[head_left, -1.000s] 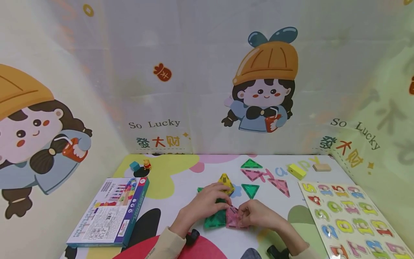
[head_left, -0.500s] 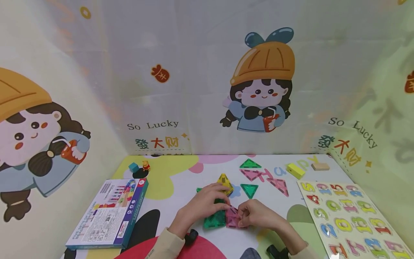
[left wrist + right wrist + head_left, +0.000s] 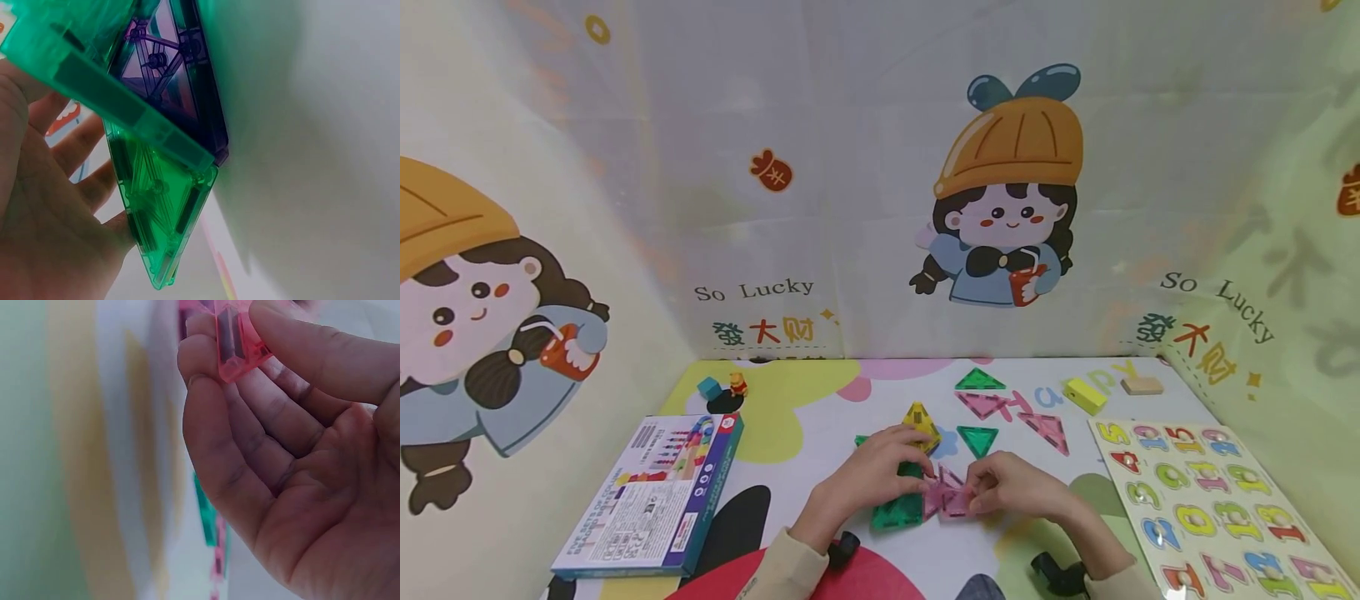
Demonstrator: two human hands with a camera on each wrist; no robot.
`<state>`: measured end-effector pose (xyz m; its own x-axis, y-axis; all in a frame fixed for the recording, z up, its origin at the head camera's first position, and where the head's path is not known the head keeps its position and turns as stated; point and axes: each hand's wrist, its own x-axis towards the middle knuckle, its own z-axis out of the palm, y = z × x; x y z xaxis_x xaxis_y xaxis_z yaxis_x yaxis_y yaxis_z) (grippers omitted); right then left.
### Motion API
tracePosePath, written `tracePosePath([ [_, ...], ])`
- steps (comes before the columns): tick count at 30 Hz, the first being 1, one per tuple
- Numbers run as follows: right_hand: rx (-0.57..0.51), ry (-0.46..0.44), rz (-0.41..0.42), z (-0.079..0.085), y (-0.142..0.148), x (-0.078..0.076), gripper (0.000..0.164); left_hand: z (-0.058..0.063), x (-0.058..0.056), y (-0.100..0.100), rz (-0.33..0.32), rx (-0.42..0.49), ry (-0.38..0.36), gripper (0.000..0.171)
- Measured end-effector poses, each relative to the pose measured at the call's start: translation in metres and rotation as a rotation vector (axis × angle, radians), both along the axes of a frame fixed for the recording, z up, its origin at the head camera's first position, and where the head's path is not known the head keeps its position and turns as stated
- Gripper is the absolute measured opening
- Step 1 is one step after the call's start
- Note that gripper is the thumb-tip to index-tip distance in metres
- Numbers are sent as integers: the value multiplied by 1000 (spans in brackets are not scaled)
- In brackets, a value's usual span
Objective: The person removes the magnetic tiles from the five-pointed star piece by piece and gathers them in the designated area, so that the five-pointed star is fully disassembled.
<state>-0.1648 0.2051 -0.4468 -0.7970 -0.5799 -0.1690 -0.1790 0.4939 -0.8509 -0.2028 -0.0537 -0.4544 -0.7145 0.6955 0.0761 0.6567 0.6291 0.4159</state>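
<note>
We are seeing the right hand [image 3: 1006, 485] pinching a pink magnetic tile [image 3: 955, 503] between thumb and fingers, low in the middle of the table, just right of a cluster of green magnetic tiles [image 3: 898, 512]; the left hand [image 3: 878, 468] is holding that cluster, with fingers reaching round its far side. We are judging the seams to be the weak point: if the right hand is pulling or twisting too hard, the pink tile could be dragging the neighbouring pink tile [image 3: 932, 498] away with it, or folding against it as on a hinge. If the left hand is easing its hold, the green pieces could be tipping or slipping apart, and a careless finger could be knocking the yellow tiles [image 3: 921, 417] just behind it. We are missing plenty, too: the left fingers and thumb are covering much of the join between green and pink, so we are not telling which edges are touching. The left wrist view is cropping the green pieces at its top, and a purple-looking tile [image 3: 209, 112] is sitting partly behind them; its true colour is staying uncertain. The right wrist view is cutting off most of the pinched tile.
</note>
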Motion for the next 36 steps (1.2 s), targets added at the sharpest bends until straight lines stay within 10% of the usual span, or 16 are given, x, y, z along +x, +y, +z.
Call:
tracePosePath([
  [21, 39, -10, -379, 4, 64, -13, 20, -7, 3, 8, 62, 44, 154, 9],
  [36, 209, 41, -615, -11, 87, -17, 21, -6, 4, 8, 75, 33, 133, 10],
])
